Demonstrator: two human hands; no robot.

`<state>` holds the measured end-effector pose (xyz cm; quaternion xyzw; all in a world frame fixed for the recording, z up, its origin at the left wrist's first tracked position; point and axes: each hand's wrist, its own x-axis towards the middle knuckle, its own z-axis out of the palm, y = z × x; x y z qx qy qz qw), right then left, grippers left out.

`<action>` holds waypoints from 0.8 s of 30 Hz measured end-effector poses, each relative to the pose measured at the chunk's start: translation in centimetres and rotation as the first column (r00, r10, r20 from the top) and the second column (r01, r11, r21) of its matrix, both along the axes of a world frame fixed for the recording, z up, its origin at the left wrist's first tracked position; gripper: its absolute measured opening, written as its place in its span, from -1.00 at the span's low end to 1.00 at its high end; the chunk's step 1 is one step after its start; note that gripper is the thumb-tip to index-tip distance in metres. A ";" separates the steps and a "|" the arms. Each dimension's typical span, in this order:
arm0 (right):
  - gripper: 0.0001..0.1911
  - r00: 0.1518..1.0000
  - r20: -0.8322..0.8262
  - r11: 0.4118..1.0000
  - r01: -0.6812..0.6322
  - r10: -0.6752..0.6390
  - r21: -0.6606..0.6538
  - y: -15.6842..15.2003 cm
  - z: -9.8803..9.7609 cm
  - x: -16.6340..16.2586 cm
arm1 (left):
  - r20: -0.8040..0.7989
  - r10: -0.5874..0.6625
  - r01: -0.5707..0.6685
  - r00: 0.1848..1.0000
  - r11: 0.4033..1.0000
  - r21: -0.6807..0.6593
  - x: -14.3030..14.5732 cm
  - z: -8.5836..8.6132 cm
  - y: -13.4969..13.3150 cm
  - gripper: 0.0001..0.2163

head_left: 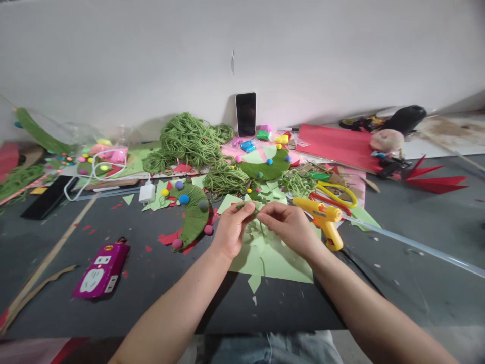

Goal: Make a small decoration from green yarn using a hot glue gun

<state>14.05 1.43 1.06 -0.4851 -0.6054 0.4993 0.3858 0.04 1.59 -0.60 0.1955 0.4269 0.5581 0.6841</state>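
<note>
My left hand (pixel 232 228) and my right hand (pixel 288 225) meet over a light green paper sheet (pixel 275 259) on the dark table (pixel 151 283). Both pinch a small green yarn-wrapped piece (pixel 253 207) held between their fingertips, with a thin green strand hanging below it. A yellow glue gun (pixel 324 218) lies just right of my right hand. A green yarn-covered curved shape with coloured pom-poms (pixel 193 212) lies left of my left hand.
A heap of green yarn (pixel 187 139) sits at the back, with a phone (pixel 246 114) leaning on the wall. Yellow scissors (pixel 335 194), a white charger (pixel 147 192), a magenta power strip (pixel 102 270), red paper (pixel 333 144) and a long clear stick (pixel 417 246) lie around.
</note>
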 end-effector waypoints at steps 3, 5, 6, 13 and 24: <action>-0.80 1.000 0.027 0.999 -0.001 0.000 0.049 0.0 0.0 0.0 | -0.012 -0.007 0.007 1.000 1.000 0.006 0.0 0.0 0.0 -0.80; -0.80 0.999 0.042 0.999 -0.005 0.003 0.051 -0.1 0.0 0.0 | -0.013 -0.028 0.028 1.000 1.000 0.007 0.1 0.1 -0.1 -0.82; -0.80 0.999 0.048 0.999 -0.006 0.004 0.043 -0.1 0.0 0.0 | -0.015 -0.040 0.040 0.999 0.999 0.007 0.1 0.2 -0.2 -0.82; -0.80 1.000 0.025 0.998 -0.014 0.015 -0.065 0.0 -0.1 0.2 | -0.051 -0.121 0.123 0.991 0.992 0.037 -0.3 0.7 -0.2 -0.82; -0.73 0.954 -0.276 0.947 -0.194 0.121 -0.256 0.0 0.2 0.5 | -0.091 -0.148 0.158 0.985 0.981 0.116 -0.7 0.8 0.1 -0.80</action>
